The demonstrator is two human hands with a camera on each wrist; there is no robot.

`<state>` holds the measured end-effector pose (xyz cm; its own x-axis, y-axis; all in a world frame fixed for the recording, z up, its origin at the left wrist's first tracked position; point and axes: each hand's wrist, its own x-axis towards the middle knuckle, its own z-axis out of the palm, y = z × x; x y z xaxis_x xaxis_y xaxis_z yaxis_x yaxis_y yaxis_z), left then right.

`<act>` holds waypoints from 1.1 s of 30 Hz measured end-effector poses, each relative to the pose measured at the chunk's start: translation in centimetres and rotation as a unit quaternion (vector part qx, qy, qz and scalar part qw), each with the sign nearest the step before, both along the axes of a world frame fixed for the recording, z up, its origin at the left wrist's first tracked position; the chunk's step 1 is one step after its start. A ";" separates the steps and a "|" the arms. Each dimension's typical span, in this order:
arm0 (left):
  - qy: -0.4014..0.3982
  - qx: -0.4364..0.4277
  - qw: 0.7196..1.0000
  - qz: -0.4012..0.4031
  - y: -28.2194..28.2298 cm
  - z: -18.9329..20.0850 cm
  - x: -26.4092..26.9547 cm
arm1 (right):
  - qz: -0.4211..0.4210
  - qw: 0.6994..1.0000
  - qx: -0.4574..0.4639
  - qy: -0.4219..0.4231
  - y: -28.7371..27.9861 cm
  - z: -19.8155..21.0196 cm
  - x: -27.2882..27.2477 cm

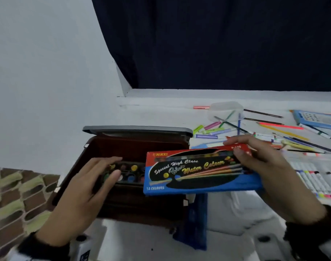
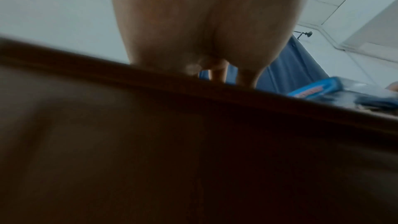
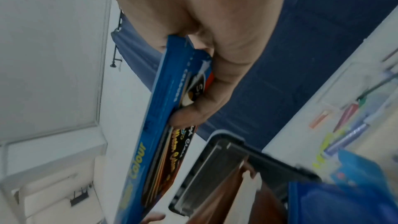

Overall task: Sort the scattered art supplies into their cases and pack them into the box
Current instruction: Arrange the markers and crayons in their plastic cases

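Two hands, one carton: my right hand (image 1: 262,166) held the watercolour carton (image 1: 200,170), fingers (image 1: 236,141) over its far long edge and thumb on its printed face; the carton hung above the right half of the open brown box (image 1: 123,147), tilted, its left end lower.
Left hand: my left hand (image 1: 89,185) lay fingers straight and spread over the paint-pot tray (image 1: 130,173) inside the box, gripping nothing; whether it pressed or just hovered I could not tell.
Risk, grip: I held the carton by one end only, so I judged it could swing or slip as it went down, and any loose end flap might spill its contents.
Risk, collision: the carton's lower left corner sat close to my left thumb and the tray; I judged that lowering it straight would land it on the tray or pinch my fingers.
Risk, fit: the carton looked nearly as long as the box opening, so a skewed entry could catch on the box's right wall.
Edges: the raised grey lid (image 1: 138,129) stood behind the opening; in the left wrist view the brown front rim (image 2: 193,91) crossed right under my hand.
Open room: free space lay above the box and toward me; on the right the tabletop (image 1: 161,113) carried scattered pencils and markers (image 1: 274,132), a marker set (image 1: 311,178) and a clear tub (image 1: 225,110), so swinging out that way could sweep them.
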<state>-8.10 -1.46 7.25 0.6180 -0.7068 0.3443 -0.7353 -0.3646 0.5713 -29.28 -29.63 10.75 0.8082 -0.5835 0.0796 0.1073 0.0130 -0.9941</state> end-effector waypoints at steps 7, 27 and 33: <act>-0.018 0.026 0.998 -0.047 2.6 -0.1 3.4 | 0.060 0.985 -0.106 0.123 6.1 -2.4 4.4; -0.049 0.189 0.979 -0.062 3.4 -1.3 5.4 | 0.248 0.632 -0.645 0.349 10.5 -4.0 10.7; -0.042 0.196 0.978 -0.052 3.5 -1.0 5.3 | 0.266 0.631 -0.642 0.344 10.6 -4.2 11.0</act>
